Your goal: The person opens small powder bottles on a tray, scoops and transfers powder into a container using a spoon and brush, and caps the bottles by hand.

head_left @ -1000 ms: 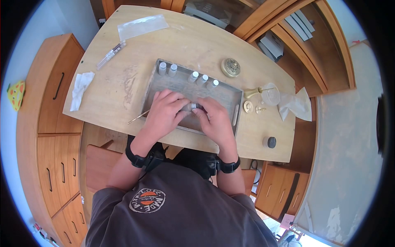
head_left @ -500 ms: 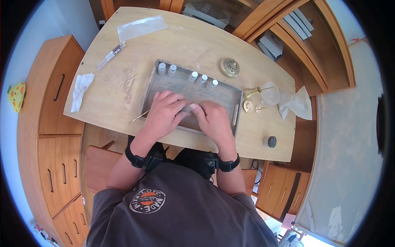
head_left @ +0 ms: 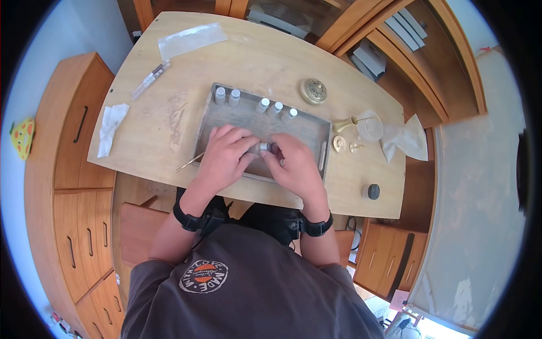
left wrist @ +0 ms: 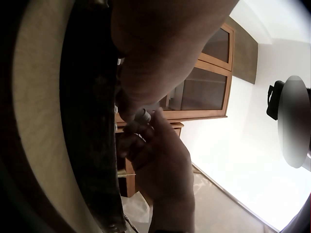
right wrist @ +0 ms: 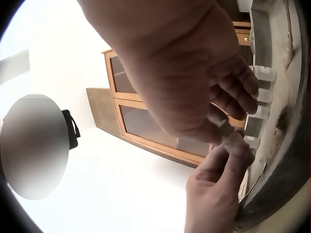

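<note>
Over the near part of a grey wooden tray [head_left: 226,121], both hands meet at a small vial [head_left: 262,147]. Its body is gripped by the left hand [head_left: 226,152], whose fingers hide much of it. The right hand [head_left: 293,161] pinches the vial's right end between thumb and forefinger. That end shows pale in the left wrist view, where the right hand's other fingers are bent loosely below. Several white-capped vials [head_left: 263,105] stand upright along the tray's far side.
A thin brass stick [head_left: 189,162] pokes out past the tray's left side. Right of the tray are a round brass burner [head_left: 313,91], a small brass vase [head_left: 343,124], a clear cup [head_left: 370,129] and a dark-lidded jar [head_left: 371,192]. Crumpled tissue [head_left: 112,130] lies at left.
Half a second ago the right thumb lay over the vial's end; now it has drawn back down and the vial shows again. The left hand keeps its grip.
</note>
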{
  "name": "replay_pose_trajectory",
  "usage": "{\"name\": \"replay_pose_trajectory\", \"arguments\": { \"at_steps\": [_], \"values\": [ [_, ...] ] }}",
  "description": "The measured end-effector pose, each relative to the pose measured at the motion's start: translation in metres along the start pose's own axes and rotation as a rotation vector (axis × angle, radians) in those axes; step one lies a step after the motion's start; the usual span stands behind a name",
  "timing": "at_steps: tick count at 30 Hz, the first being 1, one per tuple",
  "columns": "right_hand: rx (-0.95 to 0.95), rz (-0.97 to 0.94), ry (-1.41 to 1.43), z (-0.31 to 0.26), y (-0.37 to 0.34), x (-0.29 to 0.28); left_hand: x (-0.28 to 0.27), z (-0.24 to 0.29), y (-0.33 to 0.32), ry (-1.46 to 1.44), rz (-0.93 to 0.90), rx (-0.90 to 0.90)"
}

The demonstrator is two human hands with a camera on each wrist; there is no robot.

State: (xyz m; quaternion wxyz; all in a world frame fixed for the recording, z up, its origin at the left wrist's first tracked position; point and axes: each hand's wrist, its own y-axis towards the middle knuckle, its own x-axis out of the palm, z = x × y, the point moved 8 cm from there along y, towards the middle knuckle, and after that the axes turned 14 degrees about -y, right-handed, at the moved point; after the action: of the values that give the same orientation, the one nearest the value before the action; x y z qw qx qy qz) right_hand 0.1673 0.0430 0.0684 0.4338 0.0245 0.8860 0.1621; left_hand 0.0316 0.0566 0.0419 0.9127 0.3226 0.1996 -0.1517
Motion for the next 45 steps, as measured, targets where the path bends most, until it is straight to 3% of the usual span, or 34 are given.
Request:
{"name": "replay_pose_trajectory", "arguments": {
  "at_steps": [2, 5, 6, 8, 11, 15, 18, 20, 24, 26, 34, 45],
  "values": [
    [-0.04, -0.183, -0.236, 0.002, 0.001, 0.01, 0.001, 0.0, 0.0, 0.001, -0.013, 0.004],
    [0.048, -0.246, -0.232, 0.01, 0.003, 0.012, 0.0, -0.002, -0.001, -0.015, 0.002, 0.002],
    [0.044, -0.247, -0.232, 0.006, 0.003, 0.013, -0.002, -0.003, -0.001, -0.036, 0.026, 0.001],
    [-0.002, -0.059, -0.077, -0.006, 0.006, 0.0, -0.002, -0.002, -0.001, -0.036, 0.03, 0.002],
    [-0.028, -0.163, -0.258, 0.0, 0.006, 0.01, -0.002, -0.002, -0.002, -0.034, 0.031, 0.005],
    [0.026, -0.141, -0.211, -0.002, 0.01, 0.006, -0.004, -0.002, -0.001, -0.05, 0.043, -0.007],
    [-0.075, -0.101, -0.132, -0.014, 0.011, 0.001, -0.004, -0.002, -0.001, -0.044, 0.036, -0.01],
    [-0.011, -0.255, -0.321, -0.007, 0.011, 0.009, -0.004, -0.003, -0.002, -0.044, 0.036, -0.007],
    [0.034, -0.199, -0.263, -0.009, 0.014, 0.002, -0.006, -0.003, -0.002, -0.056, 0.063, -0.007],
    [-0.054, -0.2, -0.161, -0.017, 0.016, 0.001, -0.007, -0.003, -0.002, -0.05, 0.073, -0.003],
    [-0.113, -0.204, -0.207, -0.022, 0.024, 0.003, -0.01, -0.005, -0.003, -0.056, 0.124, -0.012],
    [-0.278, -0.078, -0.502, -0.034, 0.093, -0.004, -0.022, -0.022, -0.016, -0.172, 0.417, -0.178]
  ]
}}
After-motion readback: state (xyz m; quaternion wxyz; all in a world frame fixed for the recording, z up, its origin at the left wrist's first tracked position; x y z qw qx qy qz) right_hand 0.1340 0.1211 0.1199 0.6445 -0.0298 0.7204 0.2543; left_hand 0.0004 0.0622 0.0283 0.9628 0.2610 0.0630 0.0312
